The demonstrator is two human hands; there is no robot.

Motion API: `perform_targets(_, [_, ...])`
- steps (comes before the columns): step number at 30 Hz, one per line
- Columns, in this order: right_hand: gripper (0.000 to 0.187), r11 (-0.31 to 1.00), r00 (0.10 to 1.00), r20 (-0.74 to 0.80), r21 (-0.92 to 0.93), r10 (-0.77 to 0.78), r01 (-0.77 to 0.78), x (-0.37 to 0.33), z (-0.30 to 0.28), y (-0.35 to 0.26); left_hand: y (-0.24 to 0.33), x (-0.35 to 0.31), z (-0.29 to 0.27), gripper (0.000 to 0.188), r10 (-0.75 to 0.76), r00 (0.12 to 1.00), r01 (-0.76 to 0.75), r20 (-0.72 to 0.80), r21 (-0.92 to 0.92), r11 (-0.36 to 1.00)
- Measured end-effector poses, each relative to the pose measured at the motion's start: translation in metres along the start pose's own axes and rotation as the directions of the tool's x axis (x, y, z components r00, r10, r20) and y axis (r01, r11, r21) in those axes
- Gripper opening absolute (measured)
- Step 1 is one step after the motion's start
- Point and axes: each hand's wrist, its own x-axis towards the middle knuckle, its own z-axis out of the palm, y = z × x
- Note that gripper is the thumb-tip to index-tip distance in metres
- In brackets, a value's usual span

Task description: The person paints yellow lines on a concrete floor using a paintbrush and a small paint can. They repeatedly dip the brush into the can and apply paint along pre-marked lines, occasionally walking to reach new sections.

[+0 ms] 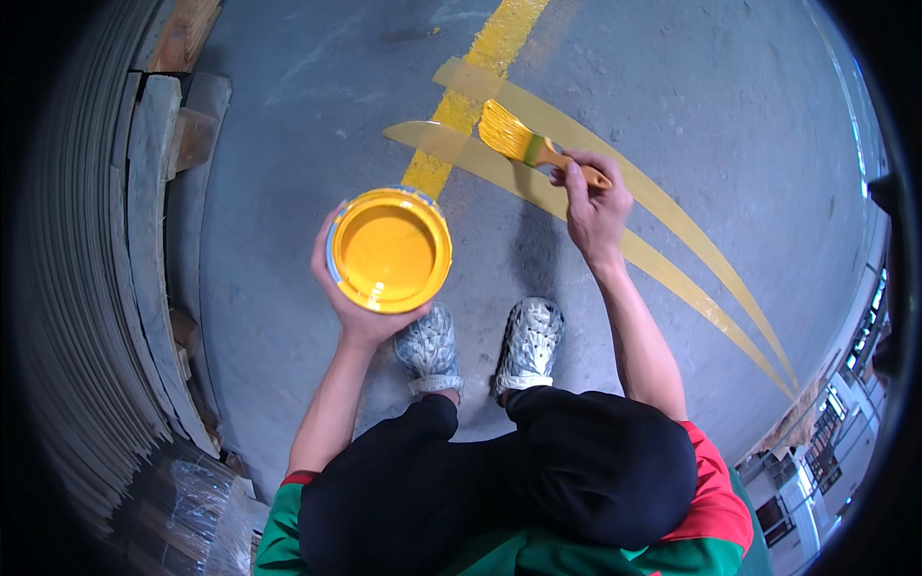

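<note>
My left hand [370, 322] is wrapped round a can of yellow paint [389, 252], its open top facing up above the floor. In my right hand [595, 206] is a paintbrush [538, 152] with an orange handle, pinched between thumb and fingers. Yellow paint coats its bristles, which point up and left, over the strips on the floor; whether they touch the floor I cannot tell. Two translucent tan tape strips [663, 206] run side by side toward the lower right. At their left ends they cross a worn yellow floor line [499, 38].
At the left, a tall stack of thin sheets [77, 250] stands by wooden pallet boards [154, 221]. Clear plastic wrap [197, 499] lies at the lower left. My feet, in grey-white clogs [531, 341], rest on the grey floor [317, 106] below the can and brush.
</note>
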Motion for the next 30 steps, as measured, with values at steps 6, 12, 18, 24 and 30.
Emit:
perform_targets(6, [0.011,0.892,0.987,-0.003,-0.428,-0.161,0.144,-0.016,-0.039,-0.028,0.023,-0.026,-0.012,0.133,-0.042,0.999,0.043,-0.020,0.071,0.997])
perform_targets(12, [0.012,0.931,0.965,0.156,-0.271,-0.209,0.245,0.022,0.028,-0.045,0.035,-0.037,-0.009,0.138,-0.061,0.997,0.062,-0.046,0.031,0.998])
perform_targets(18, [0.014,0.964,0.977,0.097,-0.169,-0.191,0.205,0.041,0.028,-0.044,0.042,-0.037,-0.012,0.134,-0.046,0.998,0.048,-0.049,0.051,0.998])
perform_targets(24, [0.013,0.967,0.990,0.115,-0.229,-0.087,0.111,0.033,0.030,-0.037,0.041,-0.035,-0.009,0.133,-0.017,0.999,0.019,-0.034,0.059,0.998])
perform_targets(30, [0.012,0.941,0.994,0.045,-0.321,-0.096,0.105,0.016,0.000,-0.051,0.044,-0.036,-0.006,0.135,-0.006,0.999,0.008,-0.036,0.066,0.998])
